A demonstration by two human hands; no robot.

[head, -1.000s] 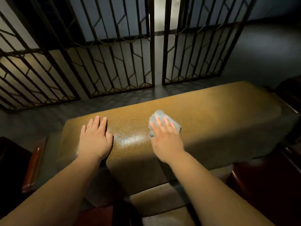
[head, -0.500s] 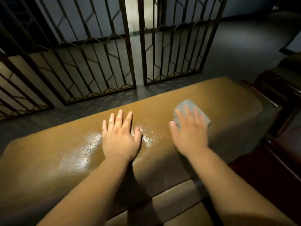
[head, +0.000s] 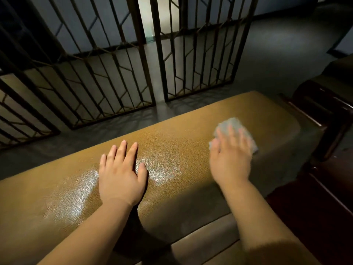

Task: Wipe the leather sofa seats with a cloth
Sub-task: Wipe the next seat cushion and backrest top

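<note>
Tan pebbled-leather sofa cushion (head: 172, 150): long, rounded top, glossy sheen patches near centre. Small pale grey cloth (head: 232, 124): flat on cushion top, toward right end, mostly under fingers. Right hand (head: 230, 159): fingers straight, spread, pressing cloth down; motion-blurred. Left hand (head: 122, 173): flat, palm down on cushion, fingers extended, holding nothing. Dark metal lattice gate (head: 107, 73): beyond cushion. Dark wooden armrest (head: 324, 115): at right.

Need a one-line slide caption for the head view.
Right hand presses grey cloth on tan leather sofa; left hand rests flat.
</note>
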